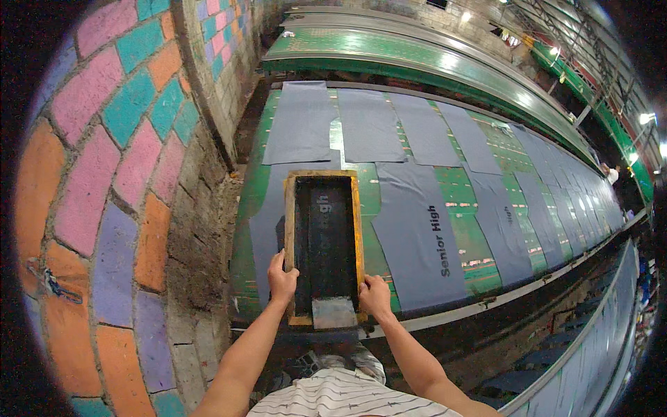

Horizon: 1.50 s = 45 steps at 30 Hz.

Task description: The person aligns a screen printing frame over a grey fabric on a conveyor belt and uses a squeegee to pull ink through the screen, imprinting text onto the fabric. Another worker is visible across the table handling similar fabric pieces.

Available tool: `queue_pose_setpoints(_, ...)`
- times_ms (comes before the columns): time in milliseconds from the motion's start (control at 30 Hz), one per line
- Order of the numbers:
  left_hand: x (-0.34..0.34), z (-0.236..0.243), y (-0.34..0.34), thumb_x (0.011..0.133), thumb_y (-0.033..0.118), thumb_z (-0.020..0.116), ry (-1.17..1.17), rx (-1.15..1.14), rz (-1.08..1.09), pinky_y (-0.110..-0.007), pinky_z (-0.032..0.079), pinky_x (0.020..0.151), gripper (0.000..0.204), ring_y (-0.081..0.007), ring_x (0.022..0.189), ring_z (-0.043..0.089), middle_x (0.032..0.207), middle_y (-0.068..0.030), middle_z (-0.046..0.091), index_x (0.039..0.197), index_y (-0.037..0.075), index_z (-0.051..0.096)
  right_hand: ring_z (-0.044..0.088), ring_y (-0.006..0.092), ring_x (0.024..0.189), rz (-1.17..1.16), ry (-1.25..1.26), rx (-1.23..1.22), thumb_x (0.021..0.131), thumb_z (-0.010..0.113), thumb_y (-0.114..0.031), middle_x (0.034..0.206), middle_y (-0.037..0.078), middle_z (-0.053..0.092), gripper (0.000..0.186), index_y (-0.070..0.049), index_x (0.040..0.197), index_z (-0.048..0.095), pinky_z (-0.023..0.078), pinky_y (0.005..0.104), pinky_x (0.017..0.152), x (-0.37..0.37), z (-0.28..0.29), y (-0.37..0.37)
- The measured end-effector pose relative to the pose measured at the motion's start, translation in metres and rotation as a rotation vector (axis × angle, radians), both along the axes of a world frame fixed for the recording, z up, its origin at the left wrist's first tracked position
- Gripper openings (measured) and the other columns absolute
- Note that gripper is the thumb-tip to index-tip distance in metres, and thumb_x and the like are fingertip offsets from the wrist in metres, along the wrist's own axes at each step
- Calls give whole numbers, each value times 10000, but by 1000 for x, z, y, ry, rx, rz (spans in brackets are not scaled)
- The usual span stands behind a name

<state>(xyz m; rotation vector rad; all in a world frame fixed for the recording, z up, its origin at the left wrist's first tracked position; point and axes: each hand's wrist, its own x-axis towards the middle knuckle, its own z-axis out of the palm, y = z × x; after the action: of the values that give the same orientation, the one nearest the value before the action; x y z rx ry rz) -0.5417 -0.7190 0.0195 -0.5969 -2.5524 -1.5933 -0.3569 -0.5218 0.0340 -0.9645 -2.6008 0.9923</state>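
Observation:
My left hand (281,279) is closed on the left bar of a screen-printing frame (359,233), and my right hand (375,296) grips its right bar near the close end. The frame is a long wooden rectangle, worn and yellowish, around a dark mesh with faint lettering. Across its near end sits a pale, flat-faced block (333,313), perhaps a squeegee; its kind is unclear. Under and beside the frame lies a grey fabric piece (267,233). To the right, another grey fabric piece (420,236) carries dark printed lettering. Whether the frame touches the cloth is hard to tell.
More grey fabric pieces (372,125) lie in two rows along the long green table (455,194). A brick wall (125,181) painted in several colours stands close on the left. Beyond is another green table (389,48). A metal-edged surface (583,340) runs along the lower right.

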Motion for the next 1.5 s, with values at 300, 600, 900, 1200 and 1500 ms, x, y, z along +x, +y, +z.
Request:
queue_pose_setpoints(300,4,-4,2,683,-11,633,-58,3,-2,-399,470,998,635,-377,1149,609,1208,-207,626,1311,-78,573,638,404,1026,-34,-19,-40,873,673,-160,1077,220,671,274,4,1088,710,506,473,900,5,-18,2)
queue_pose_setpoints(600,4,-1,4,689,-15,640,-145,7,-17,-397,475,990,625,-362,1142,617,1228,-192,627,1308,-68,574,630,414,1024,31,-69,-51,850,644,-165,1032,227,666,285,-23,1087,717,502,499,915,2,-12,8)
queue_pose_setpoints(900,-2,-10,2,683,-12,659,-90,-1,-26,-395,492,956,613,-355,1110,634,1215,-199,632,1288,-71,579,628,405,1034,17,-89,-72,882,646,-190,1054,217,662,282,-29,1102,717,494,500,922,1,-3,8)
queue_pose_setpoints(1200,-2,-5,0,676,-35,670,-134,63,38,-377,493,957,599,-323,1089,644,1191,-184,649,1270,-76,601,633,415,997,52,14,-63,874,666,-196,1036,220,662,266,-16,1061,722,501,502,894,-5,0,9)
queue_pose_setpoints(1500,-10,-23,-7,658,-30,683,-100,-15,22,-392,494,983,618,-366,1137,635,1232,-212,649,1270,-73,605,637,437,964,80,-56,-61,879,663,-226,993,250,656,268,-18,1035,723,508,522,861,-3,-14,8)
